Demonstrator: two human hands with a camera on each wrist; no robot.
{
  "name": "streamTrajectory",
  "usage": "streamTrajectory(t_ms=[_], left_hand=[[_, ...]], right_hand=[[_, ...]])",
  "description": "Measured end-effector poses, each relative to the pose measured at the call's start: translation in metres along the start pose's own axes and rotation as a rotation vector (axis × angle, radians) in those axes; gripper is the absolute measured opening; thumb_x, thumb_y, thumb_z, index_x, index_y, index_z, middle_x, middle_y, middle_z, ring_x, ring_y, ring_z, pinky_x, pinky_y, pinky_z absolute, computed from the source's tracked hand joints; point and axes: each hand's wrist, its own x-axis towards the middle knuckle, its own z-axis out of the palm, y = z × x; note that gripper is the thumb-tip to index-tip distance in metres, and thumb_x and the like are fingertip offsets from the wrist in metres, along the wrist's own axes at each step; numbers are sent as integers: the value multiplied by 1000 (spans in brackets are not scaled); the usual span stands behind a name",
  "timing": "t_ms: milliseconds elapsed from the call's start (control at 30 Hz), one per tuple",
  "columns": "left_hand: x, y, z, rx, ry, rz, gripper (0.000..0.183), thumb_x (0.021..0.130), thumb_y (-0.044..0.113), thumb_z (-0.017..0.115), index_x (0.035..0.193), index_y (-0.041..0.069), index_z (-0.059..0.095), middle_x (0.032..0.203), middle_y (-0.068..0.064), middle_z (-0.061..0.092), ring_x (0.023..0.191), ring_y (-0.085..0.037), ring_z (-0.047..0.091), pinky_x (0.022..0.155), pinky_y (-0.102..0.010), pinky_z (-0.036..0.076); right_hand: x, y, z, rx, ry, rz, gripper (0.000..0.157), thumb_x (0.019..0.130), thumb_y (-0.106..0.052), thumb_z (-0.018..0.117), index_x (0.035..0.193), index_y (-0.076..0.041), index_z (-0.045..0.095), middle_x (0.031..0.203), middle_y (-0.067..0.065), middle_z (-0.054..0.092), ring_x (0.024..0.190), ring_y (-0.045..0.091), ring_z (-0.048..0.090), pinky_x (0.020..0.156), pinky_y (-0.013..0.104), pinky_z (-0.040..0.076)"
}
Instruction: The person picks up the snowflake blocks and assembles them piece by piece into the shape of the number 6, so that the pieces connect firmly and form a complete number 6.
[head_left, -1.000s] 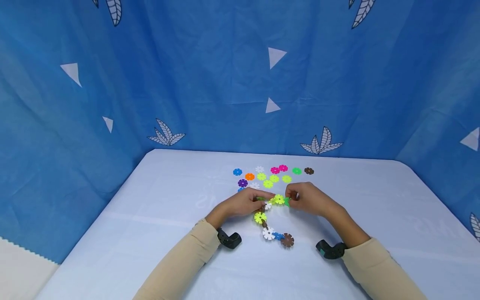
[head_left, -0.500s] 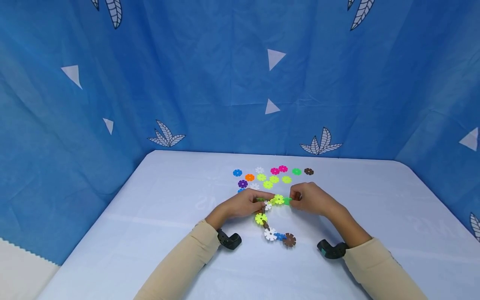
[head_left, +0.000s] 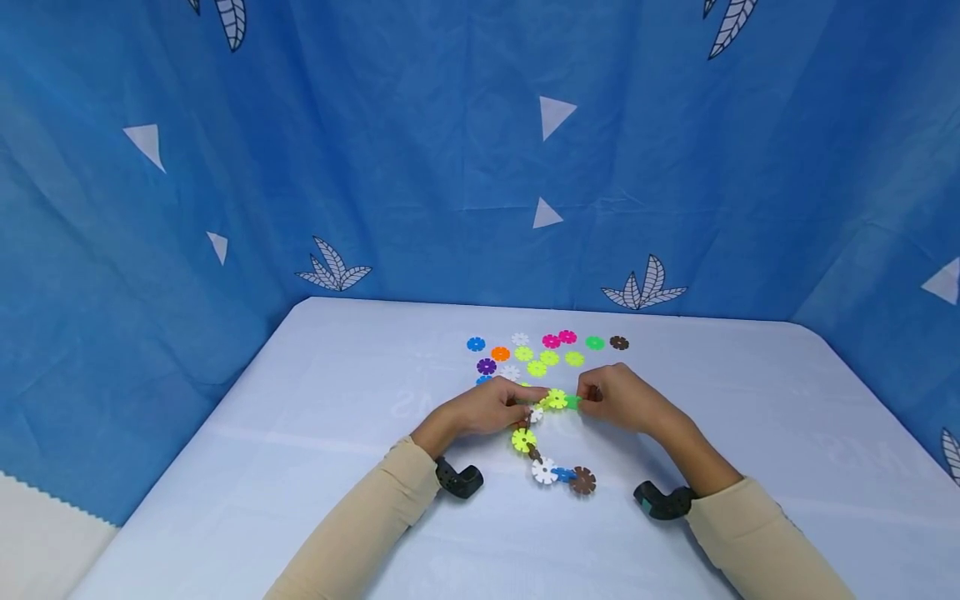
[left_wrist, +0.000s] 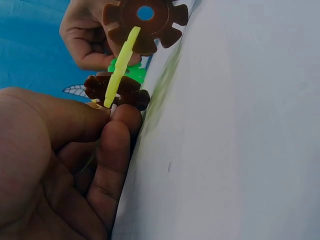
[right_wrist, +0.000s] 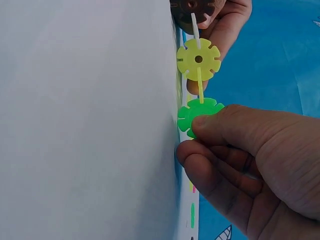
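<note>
A curved chain of slotted, flower-shaped plastic discs lies between the hands. Its near end has a brown disc [head_left: 582,481], a blue disc [head_left: 564,475] and a white disc [head_left: 545,471]; a yellow disc [head_left: 524,440] comes further up. My left hand [head_left: 497,406] pinches the chain near a small white disc [head_left: 536,414], its index finger reaching along to the yellow disc [head_left: 557,399] in the far part. In the right wrist view my right hand [right_wrist: 245,155] pinches the green disc [right_wrist: 200,116] at the other end, which joins a yellow disc edge-on.
Behind the hands lie several loose discs, among them an orange disc [head_left: 500,354], a purple disc [head_left: 487,367], a pink disc [head_left: 551,341] and a brown disc [head_left: 618,342]. A white cloth [head_left: 300,500] covers the table; a blue curtain [head_left: 450,167] hangs behind.
My right hand has shifted slightly right, still pinching the green disc, more of which shows. The near end of the chain has swung a little to the right. My left hand stays nearly still.
</note>
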Motion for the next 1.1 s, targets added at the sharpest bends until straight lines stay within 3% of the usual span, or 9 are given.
streamTrajectory(t_ms=[167,300,400,500,967,1100], left_hand=[[0,0,-1,-12,-12,-5,42,102,3,56,141,17,61,76,2,59,64,-12,44,80,-27,42],[0,1,-2,-13,-14,-4,43,102,2,56,141,18,61,111,8,69,64,-12,44,82,-28,42],[0,0,-1,-18,-15,1,43,102,1,57,141,18,61,136,9,61,64,-12,43,83,-27,42],[0,0,-1,-32,-23,2,44,102,0,56,142,17,60,145,5,55,64,-12,44,83,-27,43],[-5,1,-5,-32,-30,18,43,102,0,56,142,13,58,139,5,60,70,-11,52,81,-25,43],[-6,0,-2,-8,-31,37,42,102,3,56,143,13,59,100,3,70,71,-10,54,82,-25,43]], right_hand=[[0,-1,0,9,1,-15,19,86,1,77,77,-14,68,67,-8,56,68,14,52,61,27,48],[-1,-2,0,5,5,-29,19,85,1,78,77,-14,68,68,-9,58,68,14,53,61,27,49],[-1,-2,1,-1,6,-30,20,84,0,79,76,-14,68,68,-9,58,67,13,53,61,27,50],[-1,-2,1,-5,5,-34,20,84,0,79,75,-14,68,68,-9,58,67,13,53,61,27,50],[3,-4,4,-3,40,-110,21,83,1,79,74,-14,68,67,-10,58,65,11,52,60,26,49],[0,-1,4,14,12,-104,22,83,1,78,76,-15,66,69,-10,57,67,11,52,61,26,49]])
